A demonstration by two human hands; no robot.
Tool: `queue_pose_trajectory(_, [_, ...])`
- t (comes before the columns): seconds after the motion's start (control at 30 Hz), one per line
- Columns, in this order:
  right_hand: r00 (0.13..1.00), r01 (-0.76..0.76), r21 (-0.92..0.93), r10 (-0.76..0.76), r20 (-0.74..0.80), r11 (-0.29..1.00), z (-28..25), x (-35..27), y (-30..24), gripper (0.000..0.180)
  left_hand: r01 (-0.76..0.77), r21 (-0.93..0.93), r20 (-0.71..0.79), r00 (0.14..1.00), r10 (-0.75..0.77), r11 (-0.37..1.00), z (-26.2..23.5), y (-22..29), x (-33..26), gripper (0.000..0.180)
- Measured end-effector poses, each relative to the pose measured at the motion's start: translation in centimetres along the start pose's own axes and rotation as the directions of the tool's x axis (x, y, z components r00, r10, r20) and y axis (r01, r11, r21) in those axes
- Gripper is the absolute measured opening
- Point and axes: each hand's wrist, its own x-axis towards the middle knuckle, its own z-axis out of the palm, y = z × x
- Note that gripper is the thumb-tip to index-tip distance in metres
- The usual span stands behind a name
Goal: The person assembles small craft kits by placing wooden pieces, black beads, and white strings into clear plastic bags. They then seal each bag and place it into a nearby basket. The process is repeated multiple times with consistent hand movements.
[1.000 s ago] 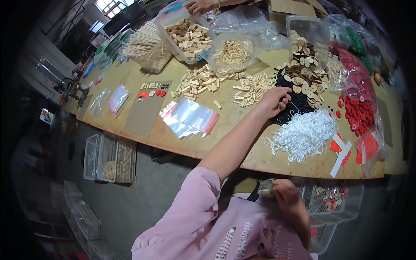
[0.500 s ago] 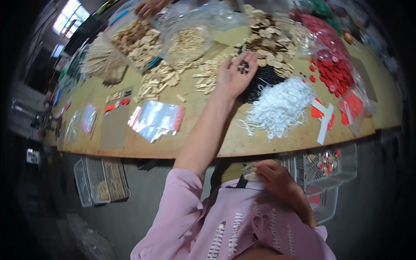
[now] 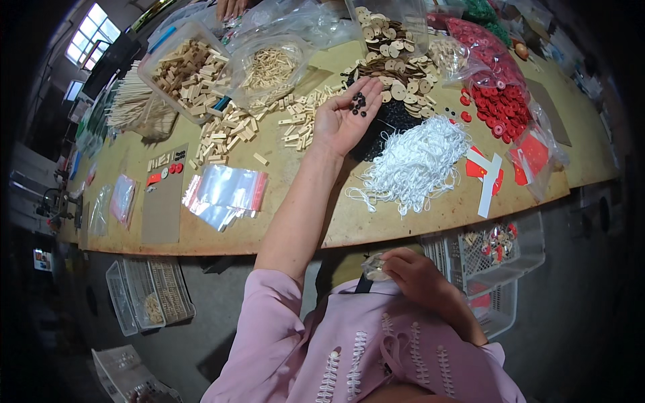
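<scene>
My left hand (image 3: 342, 119) is stretched out over the table, palm up with its fingers extended. Several small black ring-like pieces (image 3: 359, 104) lie loose on that palm and the fingers. Just right of this hand is a heap of black pieces (image 3: 396, 119), with a pile of white strings (image 3: 418, 161) in front. Close to my waist, my right hand (image 3: 418, 274) pinches a small clear plastic bag (image 3: 374, 267). Something pale shows inside the bag, too unclear to name.
Round wooden discs (image 3: 396, 70), wooden blocks (image 3: 232, 131) and red buttons (image 3: 500, 107) are heaped across the table. Clear zip bags (image 3: 225, 195) lie near its front edge. Plastic crates (image 3: 151, 295) stand below. Another person's hand (image 3: 232, 8) is at the far edge.
The view has shifted, so most table things sit slightly further left in it. My left hand keeps the black pieces on its palm, and my right hand keeps the bag.
</scene>
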Motion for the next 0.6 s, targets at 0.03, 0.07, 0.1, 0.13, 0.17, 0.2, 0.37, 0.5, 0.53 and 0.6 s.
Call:
queue_pose_trajectory(0.03, [1.0,0.0,-0.001,0.0,0.005,1.0,-0.02,0.03,0.0,0.013,0.003,-0.003,0.009,1.0,-0.003,1.0,-0.06,0.04,0.01,0.062])
queue_pose_trajectory(0.07, [1.0,0.004,0.002,-0.004,-0.001,1.0,0.01,0.05,-0.01,0.013,0.006,-0.005,0.017,1.0,-0.006,1.0,-0.17,0.09,0.03,0.063])
queue_pose_trajectory(0.1, [1.0,0.007,0.004,-0.007,-0.007,1.0,0.05,0.07,-0.03,0.013,0.01,-0.008,0.026,1.0,-0.01,1.0,-0.23,0.09,0.03,0.063])
queue_pose_trajectory(0.13, [1.0,0.011,0.005,-0.011,-0.013,1.0,0.06,0.1,-0.05,0.013,0.006,0.001,0.028,1.0,-0.006,1.0,-0.18,0.06,-0.01,0.064])
queue_pose_trajectory(0.17, [1.0,-0.005,-0.007,0.005,0.007,1.0,0.0,0.09,-0.07,0.013,0.003,0.01,0.031,1.0,-0.004,1.0,-0.11,-0.03,-0.09,0.064])
queue_pose_trajectory(0.2, [0.999,-0.022,-0.02,0.022,0.027,1.0,-0.11,0.04,-0.1,0.013,0.0,0.019,0.034,0.999,-0.001,1.0,-0.06,-0.07,-0.12,0.064])
queue_pose_trajectory(0.37, [0.998,-0.046,-0.032,0.047,0.052,0.998,-0.06,-0.17,0.21,0.014,0.017,-0.009,0.032,0.999,-0.016,1.0,-0.12,0.03,-0.08,0.064])
queue_pose_trajectory(0.5, [1.0,0.0,-0.003,-0.001,-0.008,1.0,0.18,-0.07,0.18,0.012,0.033,-0.015,0.032,0.999,-0.032,0.999,-0.3,-0.09,0.17,0.064])
queue_pose_trajectory(0.53, [0.999,0.02,0.01,-0.02,-0.03,1.0,0.19,-0.02,0.12,0.012,0.036,-0.014,0.03,0.999,-0.035,0.999,-0.32,-0.15,0.26,0.064])
queue_pose_trajectory(0.6, [0.999,0.043,0.026,-0.042,-0.004,0.999,0.06,0.28,-0.08,0.011,0.006,-0.002,0.023,1.0,-0.006,1.0,0.27,0.61,-0.57,0.064])
